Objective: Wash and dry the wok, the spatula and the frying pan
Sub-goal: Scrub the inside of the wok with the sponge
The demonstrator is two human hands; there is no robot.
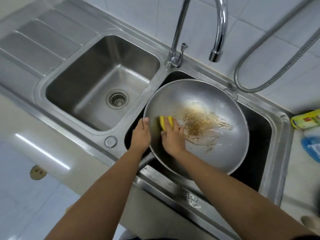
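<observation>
In the head view, the step in hand is the washing of the wok (pixel 223 153), which lies tilted in the right basin (pixel 259 135) of a steel double sink, under the spout of the tap (pixel 219 28). The left hand (pixel 141 134) grips the wok's left rim, with the thumb on the edge and the other fingers hidden behind the wall. The right hand (pixel 173 137) is inside the bowl; its fingers lie close together over a yellow sponge (pixel 162 121) and hold it against the left inner wall. Brown residue (pixel 195 125) sits in the middle of the bowl, just beside the sponge, so the scrubbing seems to be at an early stage. Probably the next move calls for firm strokes over that patch while the left hand keeps the wok steady, and then a rinse; no stream shows at the spout. The spatula and the frying pan are not seen.

The left basin (pixel 72 80) shows only its drain (pixel 117 99). A metal hose (pixel 277 66) curves over the white wall tiles. On the counter at the right edge stand a yellow-green packet (pixel 304 121) and a blue object (pixel 311 148), both cut by the frame.
</observation>
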